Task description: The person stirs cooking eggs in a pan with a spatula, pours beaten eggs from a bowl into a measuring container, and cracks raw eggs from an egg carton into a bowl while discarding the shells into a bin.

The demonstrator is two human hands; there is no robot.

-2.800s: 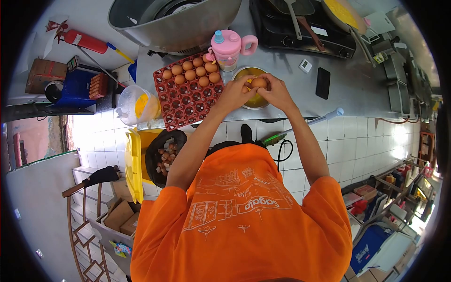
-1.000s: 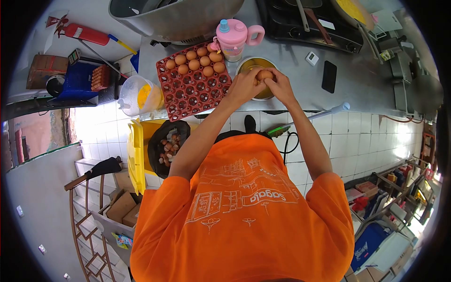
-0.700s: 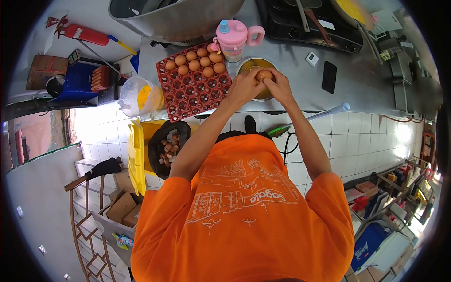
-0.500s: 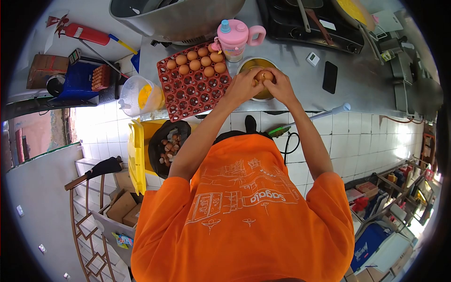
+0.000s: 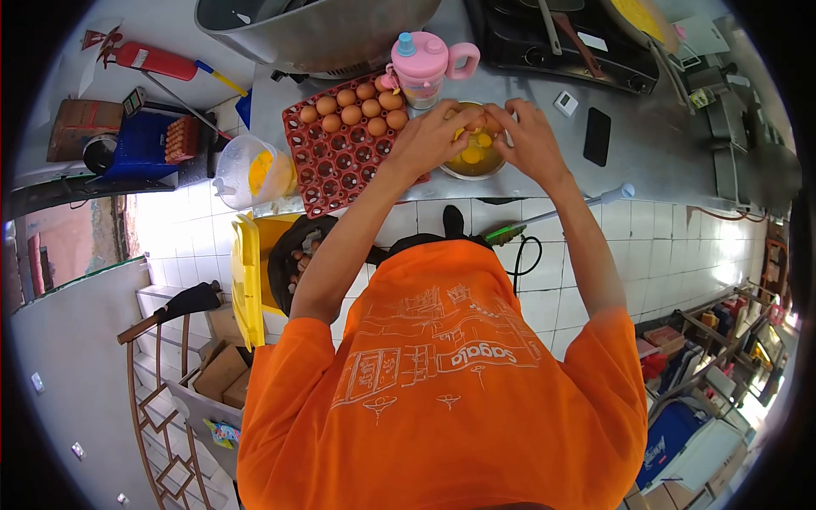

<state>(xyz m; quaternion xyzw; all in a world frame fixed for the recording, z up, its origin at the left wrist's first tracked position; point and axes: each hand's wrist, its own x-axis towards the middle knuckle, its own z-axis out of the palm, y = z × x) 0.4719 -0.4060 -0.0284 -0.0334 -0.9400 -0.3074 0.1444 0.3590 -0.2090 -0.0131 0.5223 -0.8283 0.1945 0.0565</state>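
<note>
Over a metal bowl (image 5: 456,172) on the steel counter, both hands hold parts of a cracked egg. My left hand (image 5: 432,138) is at the bowl's left rim with fingers closed round a brown eggshell piece (image 5: 472,120). Opposite it, my right hand (image 5: 534,143) grips another shell piece (image 5: 495,121), partly covered by the fingers. Several yellow yolks (image 5: 481,153) lie in clear egg white inside the bowl. Left of the bowl, a red egg tray (image 5: 316,174) carries several brown eggs (image 5: 371,108) in its far rows; the near cups hold none.
A pink mug (image 5: 421,72) stands behind the bowl. A timer (image 5: 565,104) and a phone (image 5: 597,136) lie right of it. Further back is a black stove (image 5: 510,42). A plastic jug (image 5: 242,174) is at the left edge, above a yellow bin (image 5: 247,272) with eggshells.
My hands have moved apart, splitting the egg they held together into two shell pieces. Yolks in the bowl now show between them.
</note>
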